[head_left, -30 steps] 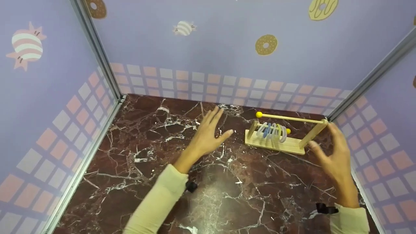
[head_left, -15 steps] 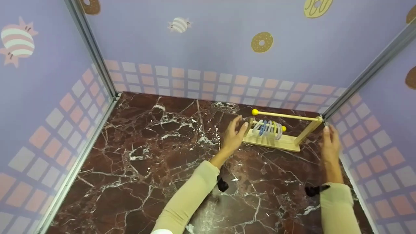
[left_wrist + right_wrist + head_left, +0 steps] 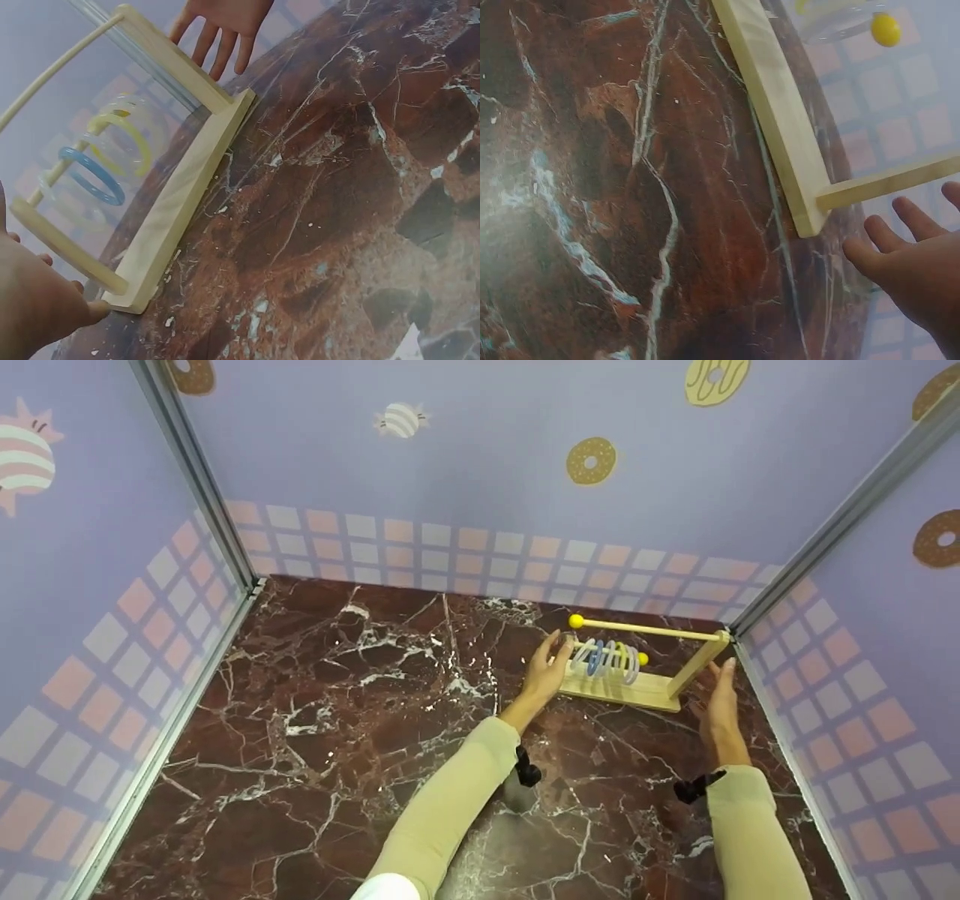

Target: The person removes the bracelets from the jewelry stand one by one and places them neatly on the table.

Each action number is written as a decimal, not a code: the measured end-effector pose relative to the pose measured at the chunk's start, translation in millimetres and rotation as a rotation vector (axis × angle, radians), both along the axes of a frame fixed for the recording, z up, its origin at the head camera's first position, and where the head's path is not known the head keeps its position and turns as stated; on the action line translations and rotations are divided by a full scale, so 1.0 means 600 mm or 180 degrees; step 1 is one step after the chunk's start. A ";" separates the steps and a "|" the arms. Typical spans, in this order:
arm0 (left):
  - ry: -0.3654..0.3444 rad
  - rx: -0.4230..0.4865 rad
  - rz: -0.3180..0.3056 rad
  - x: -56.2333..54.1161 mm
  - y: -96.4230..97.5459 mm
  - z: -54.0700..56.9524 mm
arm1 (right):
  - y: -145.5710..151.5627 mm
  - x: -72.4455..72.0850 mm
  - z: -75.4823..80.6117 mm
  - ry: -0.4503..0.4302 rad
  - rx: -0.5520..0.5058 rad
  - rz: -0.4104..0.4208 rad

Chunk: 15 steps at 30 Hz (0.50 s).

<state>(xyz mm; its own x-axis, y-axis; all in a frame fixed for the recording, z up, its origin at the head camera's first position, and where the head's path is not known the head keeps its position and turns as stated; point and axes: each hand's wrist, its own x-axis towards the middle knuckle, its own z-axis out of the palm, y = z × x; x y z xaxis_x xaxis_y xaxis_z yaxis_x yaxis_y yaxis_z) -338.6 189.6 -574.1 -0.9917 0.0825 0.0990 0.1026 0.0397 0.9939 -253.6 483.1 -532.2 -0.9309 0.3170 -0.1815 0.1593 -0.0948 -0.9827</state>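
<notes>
A wooden ring stand (image 3: 652,690) with a flat base, two posts and two rods tipped with yellow balls stands at the right back of the tabletop. Several plastic rings (image 3: 598,658), clear, blue and yellow, hang on its lower rod. At the short left post is my left hand (image 3: 545,671), thumb in front and fingers behind, gripping it; in the left wrist view the fingers (image 3: 79,286) lie along that post. Just outside the tall right post, my right hand (image 3: 721,709) is spread with fingers extended. The right wrist view shows its fingertips (image 3: 859,251) beside the post, holding nothing.
The tabletop (image 3: 360,780) is dark red marble with white veins. Purple printed panels (image 3: 480,450) enclose it at the back and sides. A metal corner upright (image 3: 817,540) stands behind the right end of the stand.
My left hand has moved right, from the marble to the stand's short left post. My right hand has shifted and lowered beside the tall post. The head view has panned slightly right.
</notes>
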 end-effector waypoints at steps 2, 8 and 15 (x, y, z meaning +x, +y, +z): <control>-0.0051 -0.0131 -0.0010 -0.001 0.001 -0.002 | -0.003 -0.003 -0.004 -0.0030 -0.0007 0.0097; -0.0069 -0.0363 -0.0164 -0.005 0.004 -0.009 | 0.006 -0.024 -0.043 -0.0101 -0.0152 0.0067; -0.0159 -0.0320 -0.0051 -0.003 0.006 0.000 | 0.007 -0.045 -0.061 -0.0244 -0.0160 -0.0092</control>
<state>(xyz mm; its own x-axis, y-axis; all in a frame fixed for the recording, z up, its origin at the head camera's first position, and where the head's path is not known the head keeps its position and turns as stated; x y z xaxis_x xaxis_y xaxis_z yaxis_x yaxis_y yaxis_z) -340.5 193.3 -574.1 -0.9936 0.1055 0.0400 0.0545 0.1381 0.9889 -280.6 487.0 -568.9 -0.9042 0.3323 -0.2683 0.2304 -0.1494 -0.9615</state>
